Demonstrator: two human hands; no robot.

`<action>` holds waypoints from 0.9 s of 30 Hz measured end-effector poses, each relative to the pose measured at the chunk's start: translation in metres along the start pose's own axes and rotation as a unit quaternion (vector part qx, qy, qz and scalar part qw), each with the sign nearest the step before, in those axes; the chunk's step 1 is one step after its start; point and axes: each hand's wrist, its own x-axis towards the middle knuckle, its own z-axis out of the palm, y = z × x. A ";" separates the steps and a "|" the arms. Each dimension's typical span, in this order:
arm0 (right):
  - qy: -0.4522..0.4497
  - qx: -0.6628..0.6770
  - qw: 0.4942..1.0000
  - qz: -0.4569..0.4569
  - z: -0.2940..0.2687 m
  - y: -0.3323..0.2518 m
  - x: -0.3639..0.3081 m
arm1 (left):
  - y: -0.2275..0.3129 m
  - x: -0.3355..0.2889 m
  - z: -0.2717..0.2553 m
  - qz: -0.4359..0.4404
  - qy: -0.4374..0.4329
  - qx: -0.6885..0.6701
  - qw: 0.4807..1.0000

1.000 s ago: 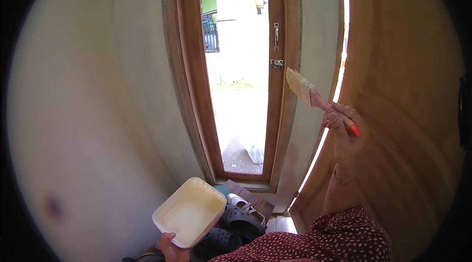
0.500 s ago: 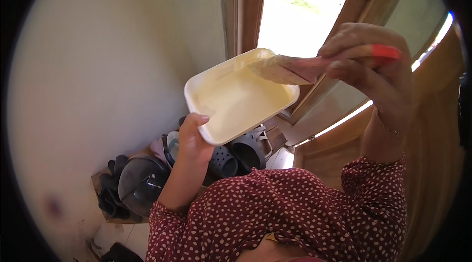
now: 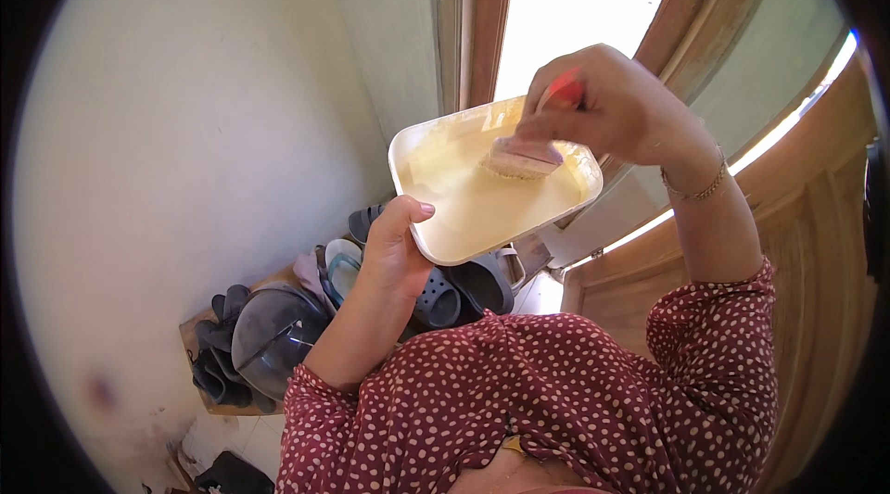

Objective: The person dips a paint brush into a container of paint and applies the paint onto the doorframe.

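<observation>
My left hand (image 3: 397, 239) grips the near left corner of a white rectangular tub (image 3: 443, 258), thumb over the rim and fingers hidden beneath. Pale cream paint (image 3: 464, 207) covers the tub's floor, with streaks up its walls. In my right hand (image 3: 603, 105), closed around the handle, is a wide paintbrush (image 3: 524, 158) with a red handle end. Its bristles point down into the tub, at the paint near the middle; whether they are submerged I cannot tell.
A pale wall (image 3: 213, 123) rises on the left. Below the tub, a low wooden rack (image 3: 218, 401) bears a dark helmet (image 3: 278, 332), flip-flops and grey clogs (image 3: 436, 299). Ahead is a bright doorway (image 3: 584, 3) with a wooden frame; a wooden door (image 3: 788, 309) stands at right.
The brush has swung from a slanted hold at the tub's far right rim to bristles-down over the paint. My right hand moved left. The tub shifted slightly right.
</observation>
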 end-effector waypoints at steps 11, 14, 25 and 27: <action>0.332 0.455 0.801 0.204 -0.007 0.063 -0.074 | 0.004 -0.023 0.028 0.006 0.029 0.002 1.000; 0.330 0.486 0.783 0.203 0.013 0.053 -0.083 | 0.006 -0.025 0.028 0.014 0.020 0.018 1.000; 0.183 0.079 0.979 0.031 0.005 -0.002 -0.044 | 0.013 -0.015 0.042 0.008 -0.035 0.020 0.999; 0.181 0.096 0.977 0.060 -0.003 0.012 -0.047 | 0.011 -0.014 0.046 0.001 -0.029 0.022 0.999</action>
